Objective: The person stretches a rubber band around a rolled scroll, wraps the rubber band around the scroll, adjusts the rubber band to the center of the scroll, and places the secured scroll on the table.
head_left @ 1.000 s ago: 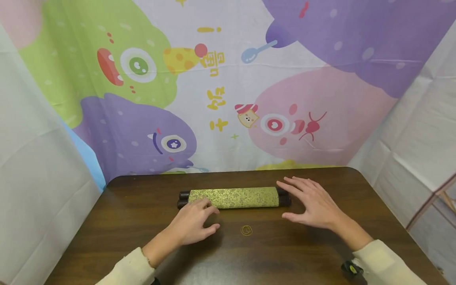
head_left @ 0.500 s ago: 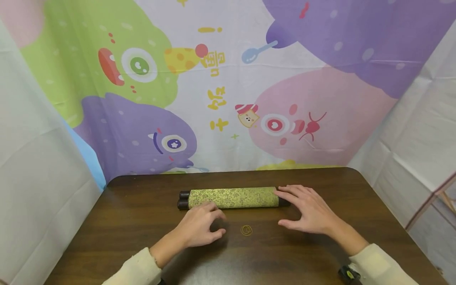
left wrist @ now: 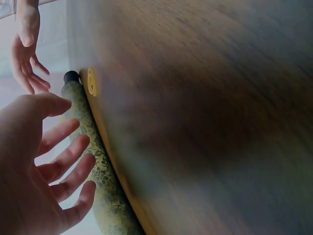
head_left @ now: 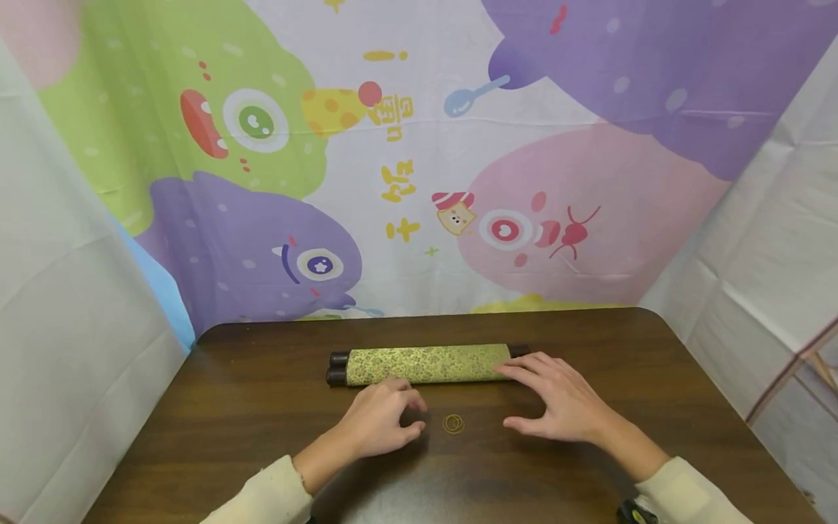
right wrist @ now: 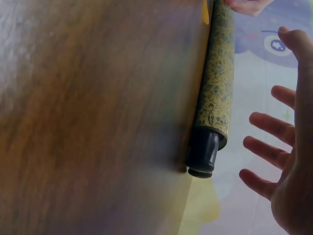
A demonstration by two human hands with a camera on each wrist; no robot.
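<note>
A rolled scroll (head_left: 425, 363) with green-gold floral fabric lies lengthwise across the table, dark knobs showing at its ends. In front of its middle rest thin yellow rubber bands (head_left: 453, 423), a small looped cluster. My left hand (head_left: 382, 420) hovers on the near side of the scroll, left of the bands, fingers loosely bent and holding nothing. To the right of the bands is my right hand (head_left: 556, 400), fingers spread, its fingertips overlapping the scroll's right end in the head view. The right wrist view shows that hand's fingers apart from the scroll's black knob (right wrist: 203, 152).
The brown wooden table (head_left: 196, 407) has rounded far corners. Behind it hangs a curtain (head_left: 419, 276) printed with cartoon monsters, and pale fabric walls (head_left: 59, 291) stand on both sides.
My left hand has moved right and slightly nearer, toward the rubber bands. My right hand has come down and leftward. The scroll and the bands have stayed in place.
</note>
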